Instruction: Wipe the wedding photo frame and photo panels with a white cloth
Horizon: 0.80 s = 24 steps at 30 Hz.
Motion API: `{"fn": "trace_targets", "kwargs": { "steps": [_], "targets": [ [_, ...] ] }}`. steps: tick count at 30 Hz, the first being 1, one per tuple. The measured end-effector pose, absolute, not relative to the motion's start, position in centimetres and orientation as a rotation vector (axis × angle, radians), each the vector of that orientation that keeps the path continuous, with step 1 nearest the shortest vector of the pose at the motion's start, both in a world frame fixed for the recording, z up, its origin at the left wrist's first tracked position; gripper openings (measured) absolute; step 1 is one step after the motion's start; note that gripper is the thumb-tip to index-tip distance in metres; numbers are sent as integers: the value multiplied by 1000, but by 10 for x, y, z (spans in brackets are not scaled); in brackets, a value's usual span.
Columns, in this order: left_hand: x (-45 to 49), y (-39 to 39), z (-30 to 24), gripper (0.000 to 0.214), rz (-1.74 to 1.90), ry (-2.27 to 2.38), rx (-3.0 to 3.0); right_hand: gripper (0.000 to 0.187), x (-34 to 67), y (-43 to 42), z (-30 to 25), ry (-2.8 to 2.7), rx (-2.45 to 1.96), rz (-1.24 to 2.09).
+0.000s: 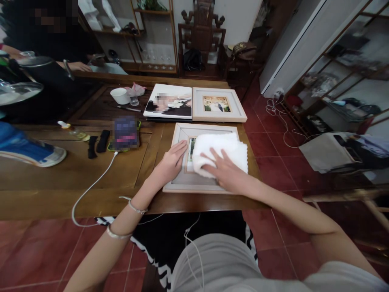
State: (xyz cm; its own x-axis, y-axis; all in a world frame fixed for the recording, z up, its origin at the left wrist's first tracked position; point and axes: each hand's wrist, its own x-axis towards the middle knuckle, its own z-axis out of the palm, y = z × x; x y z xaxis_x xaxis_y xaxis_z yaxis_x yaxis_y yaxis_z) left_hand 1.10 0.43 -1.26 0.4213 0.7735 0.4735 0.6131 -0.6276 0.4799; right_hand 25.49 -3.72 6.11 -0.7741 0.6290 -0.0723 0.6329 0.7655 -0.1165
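A light-framed picture frame point(172, 186) lies flat on the wooden table right in front of me. On its left side rests my left hand point(172, 160), palm down with the fingers stretched out toward the small picture in the middle. My right hand point(226, 172) presses a folded white cloth point(225, 148) onto the right part of the frame, fingers spread over it and one digit tucked at the fold. The cloth hides most of the small picture. Just behind lie a second framed picture point(216, 104) and a frameless photo panel point(168, 101), side by side.
On the wooden table point(115, 178) to the left are a phone point(125, 132) on a white cable, two black strips, a small dropper bottle point(74, 132) and a blue-and-white object point(27, 144). A white cup point(120, 95) stands farther back. Another person point(54, 36) is at the far left.
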Motion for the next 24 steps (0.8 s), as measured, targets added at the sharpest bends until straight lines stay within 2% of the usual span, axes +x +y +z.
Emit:
{"fn": "trace_targets", "kwargs": {
  "steps": [5,11,17,21,24],
  "targets": [
    [14,4,-11,40,1035,1266,2405,83,255,31,52,2919,1283,119],
    [15,1,-7,40,1060,1306,2348,90,232,57,54,2967,1167,138],
    [17,-8,-1,51,1205,1373,2195,75,199,20,56,2835,1052,-6],
    [16,-10,-1,53,1209,1333,2175,54,192,-19,67,2855,938,-13],
    [15,-8,-2,53,1193,1339,2205,47,198,-36,72,2859,797,-34]
  ]
}}
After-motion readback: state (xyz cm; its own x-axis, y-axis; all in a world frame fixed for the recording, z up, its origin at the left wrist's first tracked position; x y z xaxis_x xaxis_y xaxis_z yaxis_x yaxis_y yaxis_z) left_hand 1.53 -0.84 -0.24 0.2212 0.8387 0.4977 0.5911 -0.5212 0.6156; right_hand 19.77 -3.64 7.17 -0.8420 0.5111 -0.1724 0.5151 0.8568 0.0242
